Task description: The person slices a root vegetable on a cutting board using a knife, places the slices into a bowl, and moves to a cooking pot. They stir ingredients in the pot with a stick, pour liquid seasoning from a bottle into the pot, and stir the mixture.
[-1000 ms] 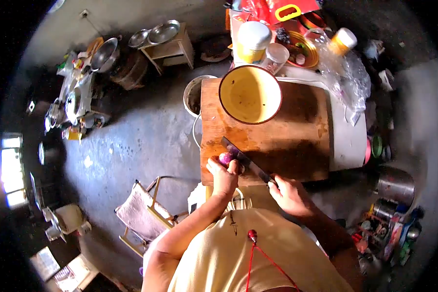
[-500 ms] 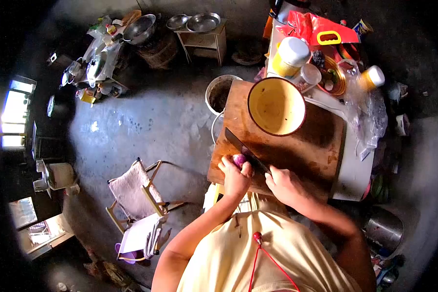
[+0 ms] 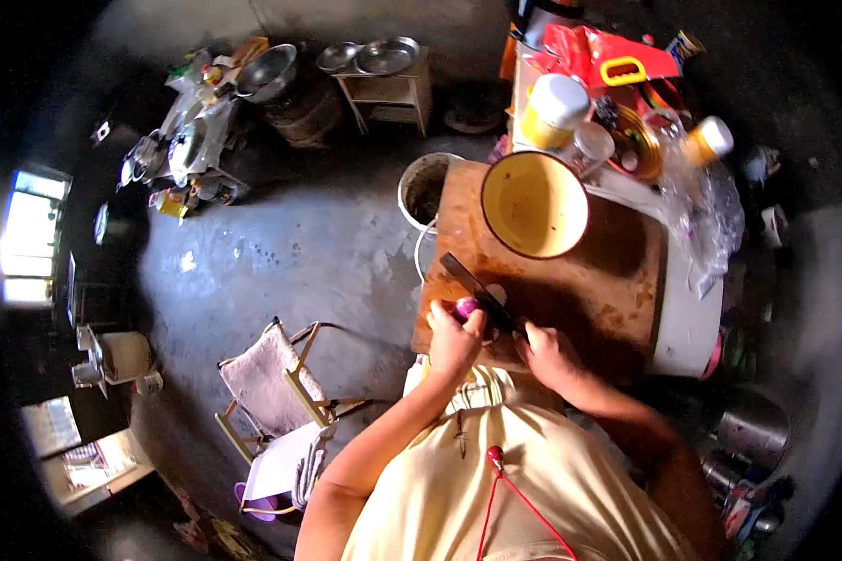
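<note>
Purple, rounded vegetable point(image 3: 466, 307) sits pinched in left fingers point(image 3: 437, 316); right fingers point(image 3: 531, 338) clasp a knife point(image 3: 470, 280).

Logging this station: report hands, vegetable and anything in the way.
Left hand gripping purple vegetable. Right hand holding knife. Pale piece beside knife. Bowl on board, clear of knife.

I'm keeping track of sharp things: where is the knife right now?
In the head view, the knife is in the person's right hand, over the near left part of the wooden board, its blade beside the purple vegetable.
</note>
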Action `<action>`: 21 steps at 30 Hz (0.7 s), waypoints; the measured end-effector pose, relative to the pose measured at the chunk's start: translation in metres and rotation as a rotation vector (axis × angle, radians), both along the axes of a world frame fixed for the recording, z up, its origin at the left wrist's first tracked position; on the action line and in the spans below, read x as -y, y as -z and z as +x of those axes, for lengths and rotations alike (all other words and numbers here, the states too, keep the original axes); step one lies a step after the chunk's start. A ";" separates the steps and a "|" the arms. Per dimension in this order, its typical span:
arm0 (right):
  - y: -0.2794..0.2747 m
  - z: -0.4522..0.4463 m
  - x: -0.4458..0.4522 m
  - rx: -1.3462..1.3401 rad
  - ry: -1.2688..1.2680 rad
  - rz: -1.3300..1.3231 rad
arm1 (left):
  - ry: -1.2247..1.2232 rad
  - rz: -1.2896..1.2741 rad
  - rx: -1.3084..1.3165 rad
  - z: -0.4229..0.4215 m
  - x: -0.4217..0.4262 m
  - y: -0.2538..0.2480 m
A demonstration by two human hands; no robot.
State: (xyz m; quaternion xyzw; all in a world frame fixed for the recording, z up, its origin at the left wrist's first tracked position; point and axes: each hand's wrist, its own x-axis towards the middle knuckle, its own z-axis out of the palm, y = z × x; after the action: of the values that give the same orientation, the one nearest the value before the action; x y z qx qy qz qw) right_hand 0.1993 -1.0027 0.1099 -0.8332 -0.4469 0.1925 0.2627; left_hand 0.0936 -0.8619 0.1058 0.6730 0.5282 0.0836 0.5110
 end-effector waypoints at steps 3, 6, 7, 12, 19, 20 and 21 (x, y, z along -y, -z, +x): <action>-0.029 -0.004 -0.002 -0.094 0.049 0.025 | 0.020 0.032 0.040 0.001 0.004 -0.001; -0.074 -0.005 -0.001 -0.167 0.068 -0.045 | 0.017 -0.026 0.036 0.005 0.004 0.006; -0.078 -0.005 0.001 -0.142 0.045 -0.057 | 0.001 -0.080 0.029 0.006 0.003 0.007; -0.090 0.000 0.012 -0.087 -0.033 -0.103 | 0.061 0.077 0.019 0.007 0.008 0.004; -0.086 0.004 -0.007 -0.133 -0.030 -0.279 | 0.113 0.024 -0.018 0.007 0.007 -0.002; -0.073 0.003 -0.015 -0.111 -0.038 -0.195 | 0.121 0.034 -0.027 0.007 0.008 0.002; -0.064 0.000 -0.025 -0.066 -0.039 -0.217 | 0.173 0.136 -0.008 0.006 0.009 0.006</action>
State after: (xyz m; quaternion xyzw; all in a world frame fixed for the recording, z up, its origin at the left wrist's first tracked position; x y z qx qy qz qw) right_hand 0.1998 -0.9777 0.1737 -0.8410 -0.4309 0.2721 0.1819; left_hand 0.0992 -0.8706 0.1000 0.7494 0.4634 0.0722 0.4673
